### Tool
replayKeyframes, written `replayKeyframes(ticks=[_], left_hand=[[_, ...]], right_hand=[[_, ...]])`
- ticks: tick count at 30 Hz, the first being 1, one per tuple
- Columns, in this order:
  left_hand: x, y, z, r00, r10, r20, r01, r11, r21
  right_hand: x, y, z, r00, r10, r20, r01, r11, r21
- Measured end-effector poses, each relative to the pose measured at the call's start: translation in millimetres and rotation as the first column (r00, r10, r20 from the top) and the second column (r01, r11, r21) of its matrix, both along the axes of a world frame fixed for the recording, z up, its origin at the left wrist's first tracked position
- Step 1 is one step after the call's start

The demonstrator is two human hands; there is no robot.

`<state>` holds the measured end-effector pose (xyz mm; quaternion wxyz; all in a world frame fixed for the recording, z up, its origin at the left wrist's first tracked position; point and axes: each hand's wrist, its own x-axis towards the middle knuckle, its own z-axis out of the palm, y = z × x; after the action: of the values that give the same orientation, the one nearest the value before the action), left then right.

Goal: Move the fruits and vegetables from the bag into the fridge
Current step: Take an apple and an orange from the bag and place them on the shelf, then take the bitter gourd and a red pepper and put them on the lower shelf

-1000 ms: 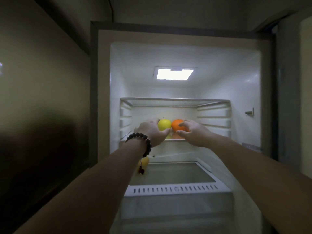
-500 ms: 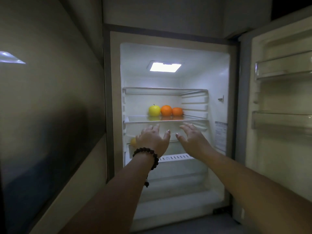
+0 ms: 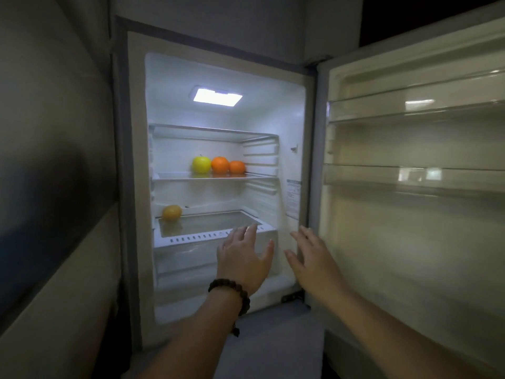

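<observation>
Both arms stretched out forward, backs of the hands facing up; left hand [image 3: 244, 259] has its fingers [image 3: 252, 229] spread and loose, holding nothing. Right hand [image 3: 314, 259] is the same, fingers straight and slightly fanned; palms angled toward each other.

Round yellow-green apple [image 3: 201, 165] on glass middle shelf [image 3: 175, 176]; two round orange oranges [image 3: 220, 164] [image 3: 237, 167] right of apple. Oval yellow lemon [image 3: 172, 213] below that shelf, left. White plastic fridge interior [image 3: 175, 110]. Dark brown beaded bracelet [image 3: 231, 292].
</observation>
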<state>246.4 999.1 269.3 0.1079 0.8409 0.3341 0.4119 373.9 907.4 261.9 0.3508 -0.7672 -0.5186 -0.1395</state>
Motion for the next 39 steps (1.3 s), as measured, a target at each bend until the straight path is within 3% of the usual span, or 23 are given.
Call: replayKeyframes(ticks=[8,14,18,24,29,39], left_hand=[[33.2,-128.6,-56.8,0.949,-0.258,-0.180,0.257,0.966,-0.032],[50.7,-256.4,-100.1,0.841,-0.445,-0.307,0.452,0.890,-0.050],[59.3,-345.4,-121.6,0.737,-0.591,-0.329,0.611,0.790,-0.050],[62.5,-484.2,-149.7,0.538,-0.765,-0.353,0.791,0.604,-0.104],[55.2,-597.1,-172.3,0.373,-0.850,-0.371,0.889,0.442,-0.117],[31.7,-762.7,-214.2,0.001,-0.894,-0.447,0.972,0.107,-0.211]], right_hand=[[7.2,-155.1,-53.5,0.972,-0.234,-0.006,0.234,0.972,0.003],[-4.3,-301.0,-84.6,0.890,-0.454,-0.045,0.453,0.891,-0.042],[-19.0,-402.5,-109.5,0.814,-0.577,-0.066,0.574,0.817,-0.055],[-57.4,-549.3,-151.6,0.610,-0.789,-0.070,0.783,0.614,-0.094],[-107.7,-658.9,-179.9,0.383,-0.912,-0.145,0.911,0.399,-0.105],[-203.4,-808.0,-231.8,-0.038,-0.963,-0.267,0.969,0.030,-0.247]])
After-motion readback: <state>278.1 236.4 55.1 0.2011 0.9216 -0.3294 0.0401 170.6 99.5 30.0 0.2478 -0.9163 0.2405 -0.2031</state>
